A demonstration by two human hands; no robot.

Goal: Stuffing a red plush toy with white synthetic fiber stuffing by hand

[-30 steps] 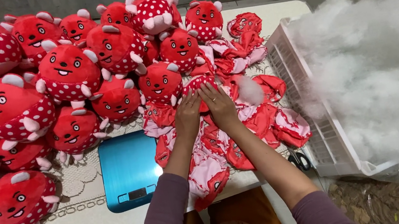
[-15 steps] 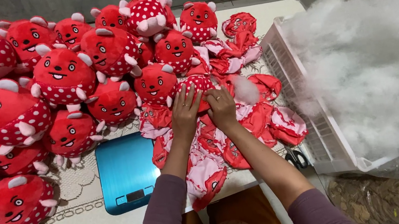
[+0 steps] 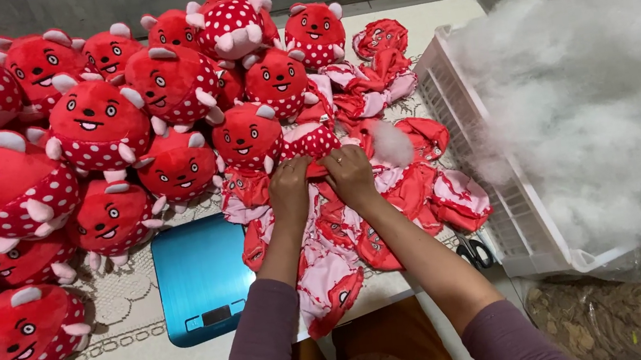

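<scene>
Left hand (image 3: 290, 186) and right hand (image 3: 349, 174) both have fingers pinched on a half-stuffed red spotted toy (image 3: 313, 140), mid-bench atop the flat unstuffed skins (image 3: 361, 225). Risk: an uneven squeeze could push filling out through the opening, and the loose white tuft (image 3: 393, 144) just right could drift off.

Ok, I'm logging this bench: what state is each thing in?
Left hand: gripping the toy skin.
Right hand: gripping the same skin.
Toy skin: partly stuffed.
Flat skins: empty, piled.
Finished toys: stuffed, heaped.
Scale: nothing on it.
Basket: heaped with white stuffing.
</scene>
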